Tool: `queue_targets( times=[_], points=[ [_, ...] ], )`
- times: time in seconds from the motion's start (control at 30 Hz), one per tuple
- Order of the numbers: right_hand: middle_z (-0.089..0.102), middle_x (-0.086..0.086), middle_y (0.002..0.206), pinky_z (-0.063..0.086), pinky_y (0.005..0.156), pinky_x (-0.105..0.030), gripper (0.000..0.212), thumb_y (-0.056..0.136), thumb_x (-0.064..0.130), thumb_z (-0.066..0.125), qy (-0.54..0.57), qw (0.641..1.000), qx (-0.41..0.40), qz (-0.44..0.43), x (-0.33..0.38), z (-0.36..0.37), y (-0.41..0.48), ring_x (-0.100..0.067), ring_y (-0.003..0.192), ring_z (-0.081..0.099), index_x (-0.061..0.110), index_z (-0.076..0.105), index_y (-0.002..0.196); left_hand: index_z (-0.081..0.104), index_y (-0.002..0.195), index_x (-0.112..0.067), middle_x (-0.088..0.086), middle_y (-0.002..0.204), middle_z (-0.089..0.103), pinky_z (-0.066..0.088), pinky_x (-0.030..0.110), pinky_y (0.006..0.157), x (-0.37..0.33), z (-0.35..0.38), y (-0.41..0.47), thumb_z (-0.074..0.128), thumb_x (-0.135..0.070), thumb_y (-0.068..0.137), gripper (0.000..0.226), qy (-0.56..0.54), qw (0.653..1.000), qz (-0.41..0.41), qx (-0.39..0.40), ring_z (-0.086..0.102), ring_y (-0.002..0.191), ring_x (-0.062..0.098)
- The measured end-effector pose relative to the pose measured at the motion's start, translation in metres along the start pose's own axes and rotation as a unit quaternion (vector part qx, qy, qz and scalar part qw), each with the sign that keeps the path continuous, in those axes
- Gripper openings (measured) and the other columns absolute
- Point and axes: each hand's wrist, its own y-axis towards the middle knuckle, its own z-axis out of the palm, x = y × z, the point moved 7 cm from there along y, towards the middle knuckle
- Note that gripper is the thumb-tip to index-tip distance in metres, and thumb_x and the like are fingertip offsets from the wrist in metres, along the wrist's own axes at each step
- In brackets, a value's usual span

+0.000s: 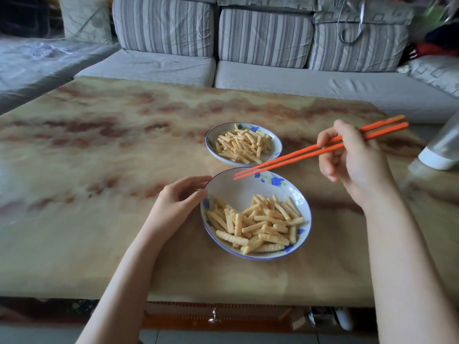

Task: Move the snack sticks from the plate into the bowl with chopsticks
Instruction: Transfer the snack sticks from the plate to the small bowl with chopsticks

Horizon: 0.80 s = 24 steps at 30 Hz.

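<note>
Two white dishes with blue flowers stand on the marbled table. The near dish (238, 187) holds several ridged yellow snack sticks (260, 224) heaped toward its front. The far, smaller dish (274, 145) also holds a pile of snack sticks (242, 145). My left hand (177, 202) grips the near dish's left rim with thumb and fingers. My right hand (355, 157) holds a pair of orange chopsticks (293, 157). Their tips hover close together over the near dish's far rim, with nothing between them.
The marbled table (99, 170) stretches far to the left. A grey-and-white object (444, 147) stands at the right edge. A striped sofa (260, 45) runs behind the table. A drawer knob (214, 317) shows under the table's front edge.
</note>
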Motion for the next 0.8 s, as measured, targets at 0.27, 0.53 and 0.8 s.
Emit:
queue_targets(
  times=[0.27,0.53,0.8],
  points=[
    [0.037,-0.002,0.033,0.024,0.032,-0.016,0.044,0.102,0.026,0.032,-0.088,0.994,0.069,0.011,0.027,-0.005,-0.014,-0.013,0.029,0.031,0.008,0.053,0.068,0.070,0.112,-0.032,-0.015,0.104,0.073,0.051,0.030,0.096,0.000,0.000,-0.001,0.057,-0.031,0.075,0.039,-0.002,1.000,-0.004,-0.001,0.065,0.098,-0.003],
    [0.041,-0.005,0.034,0.025,0.033,-0.017,0.044,0.102,0.025,0.032,-0.129,0.987,0.089,0.029,0.014,0.006,-0.012,-0.015,0.031,0.033,0.006,0.054,0.069,0.070,0.112,-0.031,-0.014,0.104,0.073,0.051,0.031,0.096,-0.001,0.000,-0.002,0.057,-0.030,0.075,0.039,-0.006,1.000,-0.003,-0.001,0.066,0.098,-0.003],
    [0.043,-0.015,0.051,0.026,0.035,-0.018,0.049,0.101,0.023,0.036,-0.050,0.999,0.015,0.012,0.005,-0.001,-0.005,-0.018,0.032,0.035,0.016,0.057,0.057,0.070,0.112,-0.031,-0.015,0.104,0.073,0.051,0.030,0.096,0.000,0.000,-0.001,0.057,-0.031,0.076,0.039,-0.010,1.000,-0.004,0.000,0.065,0.098,-0.003]
  ],
)
